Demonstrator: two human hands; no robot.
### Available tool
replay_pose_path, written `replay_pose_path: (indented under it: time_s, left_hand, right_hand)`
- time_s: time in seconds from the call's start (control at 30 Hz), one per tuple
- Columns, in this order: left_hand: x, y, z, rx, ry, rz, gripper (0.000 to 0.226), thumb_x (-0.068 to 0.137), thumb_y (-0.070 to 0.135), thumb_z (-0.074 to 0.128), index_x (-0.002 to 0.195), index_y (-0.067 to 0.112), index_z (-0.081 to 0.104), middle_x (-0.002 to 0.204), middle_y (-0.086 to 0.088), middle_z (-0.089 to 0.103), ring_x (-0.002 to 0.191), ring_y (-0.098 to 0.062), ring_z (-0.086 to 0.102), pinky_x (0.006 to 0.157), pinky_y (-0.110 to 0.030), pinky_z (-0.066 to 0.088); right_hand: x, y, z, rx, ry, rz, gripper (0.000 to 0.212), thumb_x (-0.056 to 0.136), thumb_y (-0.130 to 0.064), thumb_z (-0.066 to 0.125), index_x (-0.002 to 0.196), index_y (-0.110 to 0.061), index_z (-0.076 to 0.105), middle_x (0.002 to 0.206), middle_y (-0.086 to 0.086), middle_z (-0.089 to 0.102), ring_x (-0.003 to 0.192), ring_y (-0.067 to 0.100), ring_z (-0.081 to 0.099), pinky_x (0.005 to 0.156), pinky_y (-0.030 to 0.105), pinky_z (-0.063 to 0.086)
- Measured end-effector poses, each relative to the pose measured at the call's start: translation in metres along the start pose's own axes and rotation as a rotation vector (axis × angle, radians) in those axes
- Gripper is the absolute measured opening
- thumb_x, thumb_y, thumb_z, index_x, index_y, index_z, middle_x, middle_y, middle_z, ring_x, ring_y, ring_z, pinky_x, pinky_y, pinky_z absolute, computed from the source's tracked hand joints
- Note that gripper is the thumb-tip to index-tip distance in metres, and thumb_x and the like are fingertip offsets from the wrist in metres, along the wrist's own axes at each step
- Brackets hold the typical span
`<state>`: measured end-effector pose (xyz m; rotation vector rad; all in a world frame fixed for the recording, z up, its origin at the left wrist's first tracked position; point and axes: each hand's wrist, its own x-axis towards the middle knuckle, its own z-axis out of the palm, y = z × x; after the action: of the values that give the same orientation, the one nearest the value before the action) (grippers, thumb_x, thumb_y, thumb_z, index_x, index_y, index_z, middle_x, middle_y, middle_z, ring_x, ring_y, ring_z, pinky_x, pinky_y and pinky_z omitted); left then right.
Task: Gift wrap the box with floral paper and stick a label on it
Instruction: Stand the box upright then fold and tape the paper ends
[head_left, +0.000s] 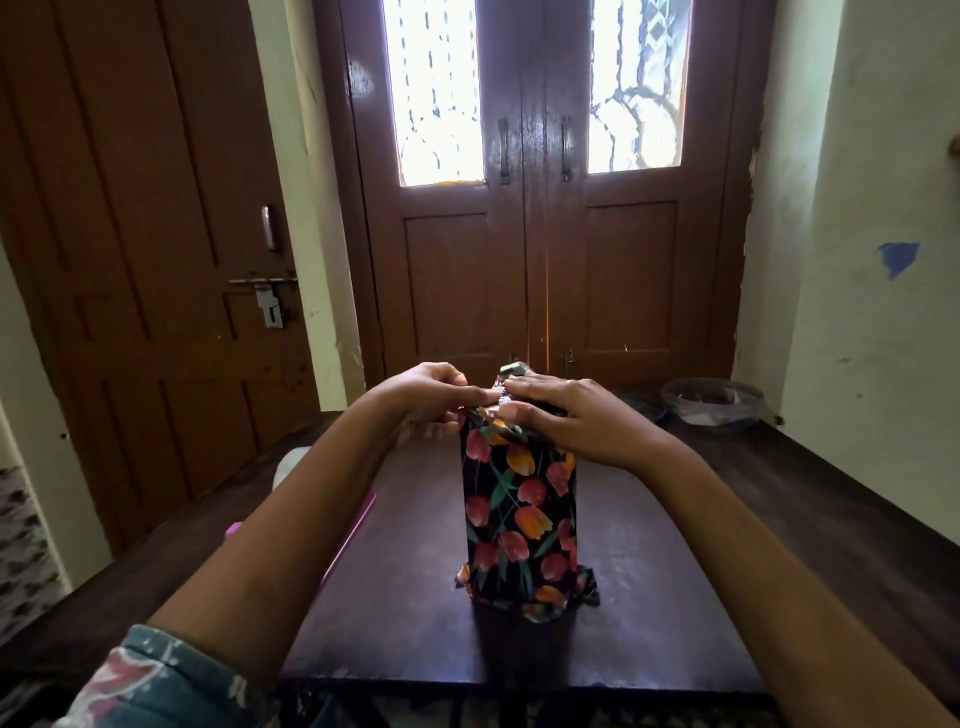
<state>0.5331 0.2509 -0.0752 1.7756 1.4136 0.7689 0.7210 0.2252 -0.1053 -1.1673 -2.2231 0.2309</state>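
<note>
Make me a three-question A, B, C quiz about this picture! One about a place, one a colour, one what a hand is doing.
1. Where does the wrapped box stand? A on the table; B on the floor; C on a chair.
2. What is the floral paper's background colour? A white; B black; C yellow.
3. What is the right hand doing? A hanging idle; B pressing flat on the box's top; C holding scissors.
Answers: 1 A, its base rests on the tabletop; 2 B, tulips show on black; 3 B, straight fingers lie across the top.
</note>
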Motion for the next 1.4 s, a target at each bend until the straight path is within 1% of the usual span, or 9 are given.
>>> replay_pose_path:
  time_s: [0.27,0.43,0.57,0.67,0.9,0.97,1.1,1.23,1.4]
  left_hand:
    - [-0.006,-0.009,0.002,-0.088,0.019,0.011,0.031,0.085,0.04,0.062,0.096,0.011,0.059,0.088,-0.004,0.062,0.072,-0.01,0.059,0.06,-0.019,0.05]
    - [-0.02,-0.015,-0.007,-0.255,0.062,0.004,0.021,0.089,0.031,0.06,0.091,0.011,0.063,0.079,-0.004,0.065,0.059,-0.008,0.061,0.051,-0.016,0.053]
    - [-0.035,-0.028,-0.019,-0.137,0.221,0.008,0.011,0.09,0.023,0.061,0.089,0.012,0.061,0.076,-0.002,0.061,0.057,-0.009,0.052,0.042,-0.013,0.043]
    - [-0.051,-0.053,-0.038,0.033,0.345,-0.042,0.014,0.09,0.024,0.061,0.088,0.01,0.062,0.079,-0.005,0.06,0.064,-0.014,0.052,0.052,-0.021,0.04]
    - [-0.079,-0.117,-0.077,0.292,0.466,-0.425,0.041,0.09,0.039,0.057,0.1,0.0,0.065,0.096,-0.015,0.065,0.086,-0.025,0.061,0.068,-0.035,0.048]
    - [-0.081,-0.13,-0.079,0.195,0.46,-0.5,0.048,0.09,0.04,0.056,0.111,-0.003,0.061,0.116,-0.021,0.061,0.104,-0.033,0.059,0.081,-0.042,0.052]
    - [-0.085,-0.131,-0.069,-0.069,0.418,-0.537,0.046,0.096,0.032,0.049,0.123,-0.006,0.05,0.127,-0.023,0.052,0.115,-0.036,0.053,0.081,-0.041,0.047]
    - [-0.086,-0.124,-0.067,-0.123,0.383,-0.569,0.045,0.099,0.037,0.041,0.111,-0.004,0.054,0.1,-0.019,0.052,0.109,-0.034,0.054,0.087,-0.04,0.046]
    - [-0.09,-0.117,-0.069,-0.255,0.423,-0.577,0.039,0.098,0.035,0.041,0.096,0.0,0.058,0.125,-0.019,0.05,0.117,-0.032,0.047,0.08,-0.043,0.048]
  right_hand:
    - [0.004,-0.004,-0.005,-0.092,-0.088,0.101,0.064,0.082,-0.054,0.055,0.139,-0.028,0.041,0.141,-0.001,0.046,0.125,0.018,0.046,0.1,0.04,0.043]
    - [0.008,-0.006,-0.005,-0.13,-0.139,0.13,0.054,0.088,-0.05,0.051,0.138,-0.036,0.039,0.145,-0.005,0.04,0.127,0.018,0.042,0.099,0.042,0.044]
    - [0.006,-0.008,-0.006,-0.146,-0.139,0.139,0.054,0.088,-0.051,0.049,0.139,-0.036,0.038,0.147,-0.006,0.037,0.13,0.02,0.039,0.1,0.043,0.041]
    - [0.004,-0.008,-0.005,-0.183,-0.115,0.12,0.052,0.089,-0.05,0.049,0.139,-0.035,0.038,0.147,-0.008,0.037,0.131,0.019,0.038,0.102,0.043,0.039]
    - [0.0,-0.01,-0.003,-0.192,-0.071,0.102,0.051,0.09,-0.048,0.05,0.138,-0.033,0.041,0.146,-0.007,0.039,0.132,0.019,0.038,0.104,0.043,0.038]
    - [-0.001,-0.012,-0.003,-0.186,-0.072,0.101,0.05,0.09,-0.047,0.051,0.137,-0.033,0.042,0.145,-0.006,0.04,0.131,0.019,0.039,0.103,0.042,0.038]
    - [0.0,-0.014,-0.004,-0.192,-0.103,0.109,0.05,0.091,-0.046,0.048,0.139,-0.037,0.038,0.147,-0.002,0.038,0.132,0.021,0.037,0.1,0.039,0.038]
    - [0.001,-0.014,-0.004,-0.194,-0.104,0.097,0.045,0.092,-0.044,0.047,0.137,-0.039,0.041,0.146,-0.003,0.038,0.131,0.021,0.037,0.097,0.039,0.039]
    - [0.001,-0.013,-0.002,-0.139,-0.093,0.12,0.043,0.092,-0.042,0.049,0.134,-0.04,0.043,0.145,-0.004,0.039,0.13,0.022,0.037,0.097,0.04,0.041]
